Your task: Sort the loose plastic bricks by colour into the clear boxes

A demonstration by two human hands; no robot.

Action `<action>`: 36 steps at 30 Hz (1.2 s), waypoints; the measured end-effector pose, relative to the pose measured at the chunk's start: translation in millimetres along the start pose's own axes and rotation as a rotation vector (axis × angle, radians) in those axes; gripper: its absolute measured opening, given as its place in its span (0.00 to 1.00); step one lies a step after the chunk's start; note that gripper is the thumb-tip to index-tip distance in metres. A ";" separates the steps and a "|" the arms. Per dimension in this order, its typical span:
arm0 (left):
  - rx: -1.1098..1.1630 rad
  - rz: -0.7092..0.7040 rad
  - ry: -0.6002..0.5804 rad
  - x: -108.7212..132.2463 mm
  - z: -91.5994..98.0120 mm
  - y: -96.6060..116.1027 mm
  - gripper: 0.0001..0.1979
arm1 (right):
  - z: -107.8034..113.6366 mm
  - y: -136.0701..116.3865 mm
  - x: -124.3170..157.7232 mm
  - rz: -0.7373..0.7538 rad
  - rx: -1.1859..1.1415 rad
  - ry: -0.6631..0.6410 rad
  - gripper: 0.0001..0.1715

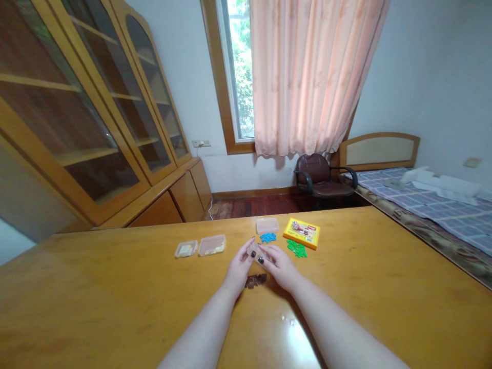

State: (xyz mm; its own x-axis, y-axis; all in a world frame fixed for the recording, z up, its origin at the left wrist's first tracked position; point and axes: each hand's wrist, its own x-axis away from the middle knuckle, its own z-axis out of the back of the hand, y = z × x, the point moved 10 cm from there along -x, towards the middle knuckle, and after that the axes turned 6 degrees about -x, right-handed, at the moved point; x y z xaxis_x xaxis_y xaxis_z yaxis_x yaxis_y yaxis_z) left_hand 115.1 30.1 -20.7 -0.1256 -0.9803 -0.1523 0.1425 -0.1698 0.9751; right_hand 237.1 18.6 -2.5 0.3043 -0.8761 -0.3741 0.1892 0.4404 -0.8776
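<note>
My left hand [239,265] and my right hand [282,264] meet over the table, both with fingers closed round a small clear plastic box [258,251]. What the box contains is too small to tell. Just below my hands lies a pile of dark brown pieces [255,280]. Blue pieces [268,237] are heaped beyond my fingers, and green pieces [297,248] lie to the right of them. A yellow box [302,233] rests flat behind the green pieces.
On the wooden table [115,287], an empty-looking clear tray [266,225] sits behind the blue pieces. Two clear containers, a small one [186,249] and a larger one [212,245], hold pale pieces at the left. Beyond the table stands a chair [321,177].
</note>
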 end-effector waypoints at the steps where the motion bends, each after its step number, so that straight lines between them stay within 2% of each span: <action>1: 0.102 0.037 0.013 -0.8 -0.8 -4.1 0.32 | 0.3 -3.2 0.6 0.009 0.032 -0.007 0.23; 4: 0.339 0.106 0.063 -3.0 -3.6 -13.8 0.35 | 4.6 -5.8 2.4 0.026 0.095 0.010 0.23; 7: 0.420 0.126 0.066 -4.2 -7.5 -15.1 0.41 | 10.2 -3.7 4.3 0.051 0.125 0.061 0.22; 9: 0.432 0.132 0.060 -4.4 -8.7 -13.9 0.41 | 12.2 -3.6 5.2 0.071 0.137 0.085 0.22; 16: 0.482 0.155 0.044 -5.7 -11.6 -19.7 0.39 | 16.5 -15.1 7.0 0.128 0.211 0.143 0.19; 21: 0.539 0.191 0.079 -6.4 -11.4 -27.9 0.34 | 18.8 -14.2 7.8 0.138 0.212 0.181 0.19; 27: 0.627 0.245 0.098 -4.4 -14.9 -31.4 0.30 | 20.6 -12.4 7.0 0.089 0.166 0.208 0.17; 36: 0.642 0.280 0.159 -1.3 -13.3 -31.0 0.27 | 24.5 -0.6 4.0 0.012 0.042 0.214 0.16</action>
State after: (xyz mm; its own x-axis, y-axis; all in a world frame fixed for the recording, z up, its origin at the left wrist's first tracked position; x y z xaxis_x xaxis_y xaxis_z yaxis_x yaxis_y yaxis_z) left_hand 123.9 35.2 -52.9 -0.0170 -0.9895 0.1439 -0.4631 0.1353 0.8759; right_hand 261.0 19.6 3.8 0.1024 -0.8904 -0.4435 0.2272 0.4550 -0.8610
